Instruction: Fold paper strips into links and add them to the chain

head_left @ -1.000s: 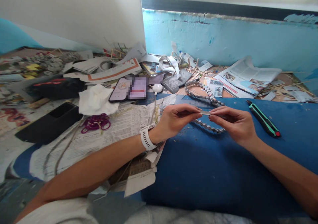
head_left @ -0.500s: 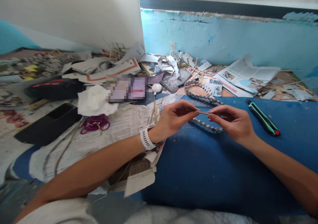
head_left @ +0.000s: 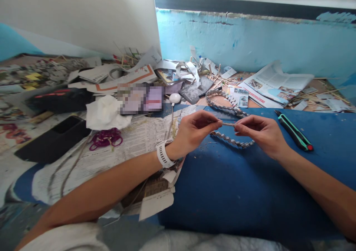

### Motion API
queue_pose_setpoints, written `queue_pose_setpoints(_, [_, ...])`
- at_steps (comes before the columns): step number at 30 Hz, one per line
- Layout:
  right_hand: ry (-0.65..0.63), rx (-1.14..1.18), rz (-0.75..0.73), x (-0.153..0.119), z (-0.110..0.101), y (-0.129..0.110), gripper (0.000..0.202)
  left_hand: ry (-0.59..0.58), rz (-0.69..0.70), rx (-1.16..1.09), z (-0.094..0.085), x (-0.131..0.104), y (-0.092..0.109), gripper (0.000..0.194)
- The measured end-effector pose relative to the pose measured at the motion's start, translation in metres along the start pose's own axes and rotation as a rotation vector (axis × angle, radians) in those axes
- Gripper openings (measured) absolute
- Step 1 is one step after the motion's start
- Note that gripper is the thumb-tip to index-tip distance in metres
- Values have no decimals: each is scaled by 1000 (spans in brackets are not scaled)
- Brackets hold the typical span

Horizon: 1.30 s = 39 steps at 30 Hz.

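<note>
A thin, light strip [head_left: 228, 124] is stretched between my two hands above the blue table surface. My left hand [head_left: 194, 132], with a white watch band on its wrist, pinches the strip's left end. The right end is pinched by my right hand [head_left: 263, 135], thumb against fingers. Behind and below the strip lies a grey folded-paper chain [head_left: 233, 141] in a curved shape, partly hidden by my hands. What the strip is made of is too small to tell.
A green and black cutter [head_left: 295, 131] lies right of my right hand. Newspaper [head_left: 133, 141], purple string [head_left: 107, 138], a black case [head_left: 52, 138] and crumpled tissue [head_left: 105, 114] are at the left. Sticks and a printed sheet [head_left: 274, 84] line the wall.
My right hand has shifted slightly to the right, and a little more of the strip shows between my hands. Both hands keep their pinch.
</note>
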State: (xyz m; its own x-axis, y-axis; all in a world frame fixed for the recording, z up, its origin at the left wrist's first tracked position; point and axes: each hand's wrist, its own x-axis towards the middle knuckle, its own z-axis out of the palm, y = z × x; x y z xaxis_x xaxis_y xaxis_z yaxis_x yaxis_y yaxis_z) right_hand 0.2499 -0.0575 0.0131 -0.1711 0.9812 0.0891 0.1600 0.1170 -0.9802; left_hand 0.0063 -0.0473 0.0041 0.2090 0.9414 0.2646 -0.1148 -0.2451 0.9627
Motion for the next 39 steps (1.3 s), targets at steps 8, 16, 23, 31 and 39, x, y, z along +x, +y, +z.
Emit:
queue_pose_setpoints(8, [107,-110,-102,0,3,4,30,-54,-74,-31,-1,0,-3,27])
queue_pose_setpoints(16, [-8,-451,-375,-14,6,-6,18,-383,-41,300,-5,0,7,28])
queue_pose_setpoints(23, [-65,-112,-139,-16,10,-9,31,-453,-171,118,-3,-2,10,25])
queue_pose_setpoints(31, [-56,19,-47,-19,14,-13,35,-409,-257,20,4,-8,10,25])
queue_pose_setpoints(39, [-43,-52,-77,-20,14,-12,35,-443,-234,4,7,-10,16,22])
